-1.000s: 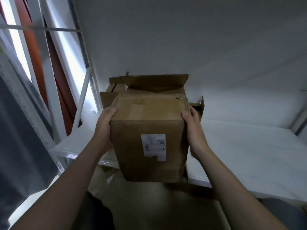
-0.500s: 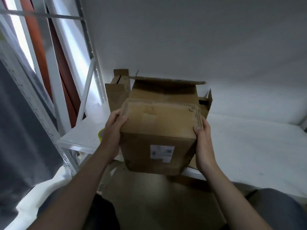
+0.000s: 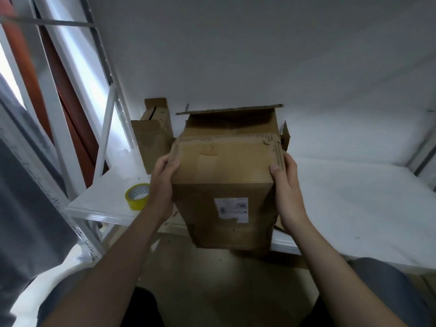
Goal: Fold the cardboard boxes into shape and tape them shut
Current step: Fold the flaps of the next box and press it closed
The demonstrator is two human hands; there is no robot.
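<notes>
The cardboard box (image 3: 221,175) has shifted right, left hand (image 3: 161,185) and right hand (image 3: 286,192) gripping its sides.

Box: we hold a brown cardboard box (image 3: 221,166) at the front edge of the white shelf (image 3: 354,197), its white label (image 3: 231,210) facing us.
Left hand: our left hand (image 3: 162,185) grips the upper left corner, thumb on top.
Right hand: our right hand (image 3: 286,192) grips the upper right corner.
Behind: a second box (image 3: 231,125) with its flap raised.
Tape: a yellow tape roll (image 3: 138,195) lies beside our left wrist.
</notes>
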